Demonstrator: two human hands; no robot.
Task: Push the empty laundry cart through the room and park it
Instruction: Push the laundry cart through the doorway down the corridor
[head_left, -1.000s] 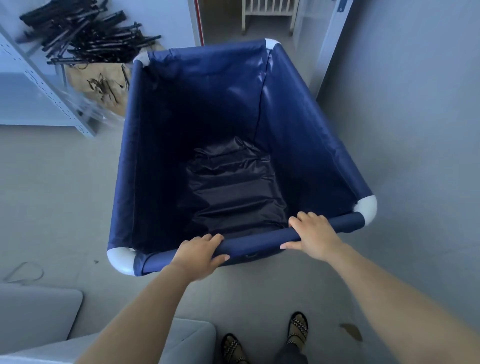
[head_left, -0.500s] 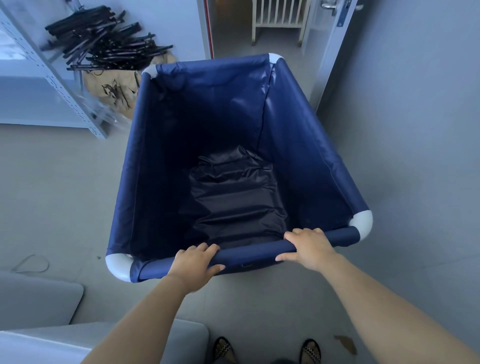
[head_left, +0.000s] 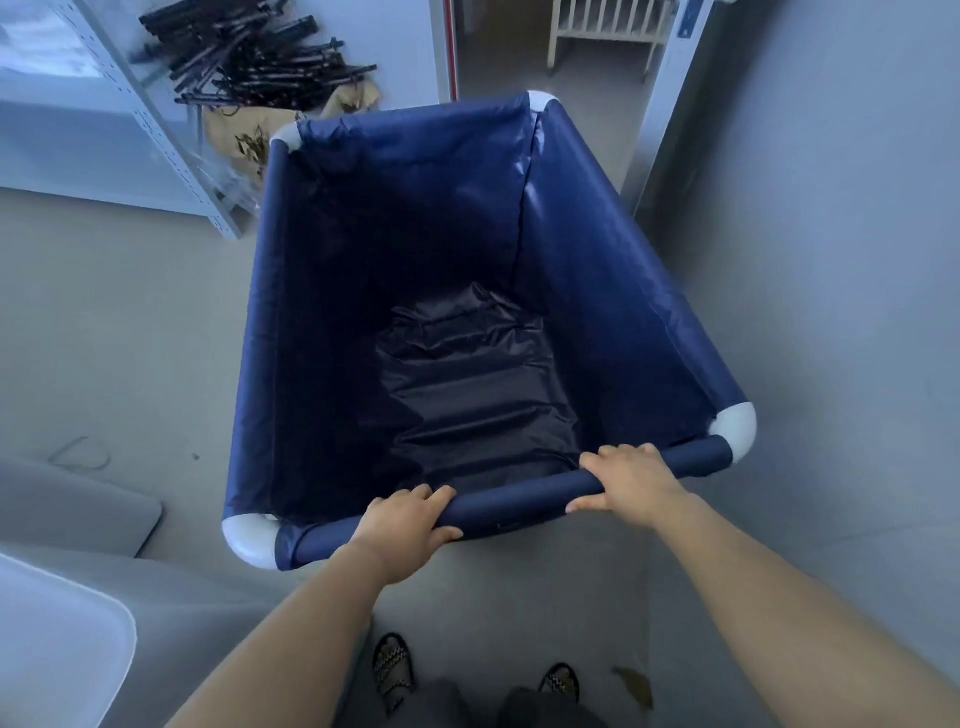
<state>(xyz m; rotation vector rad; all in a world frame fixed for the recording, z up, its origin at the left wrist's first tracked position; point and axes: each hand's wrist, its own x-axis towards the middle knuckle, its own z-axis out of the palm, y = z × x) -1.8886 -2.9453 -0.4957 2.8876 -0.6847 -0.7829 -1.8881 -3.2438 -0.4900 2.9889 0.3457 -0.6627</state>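
A dark blue fabric laundry cart (head_left: 613, 291) with white corner pieces fills the middle of the head view. Nothing lies inside but its wrinkled dark liner. Both hands grip its near top rail: my left hand (head_left: 402, 525) is wrapped over the left part, and my right hand (head_left: 623, 480) holds the right part, close to the near right corner. The cart's far end points toward an open doorway (head_left: 498, 57).
A grey wall (head_left: 831, 260) runs close along the cart's right side. A metal shelf upright (head_left: 171, 140), a pile of black rods (head_left: 254, 52) and a brown bag (head_left: 244, 130) stand at the far left. Grey furniture (head_left: 78, 597) is at my near left. A white crib (head_left: 602, 26) shows beyond the doorway.
The cart has rolled forward toward the doorway, and the shelf and rods have slid right and nearer. Both hands keep their grip on the rail.
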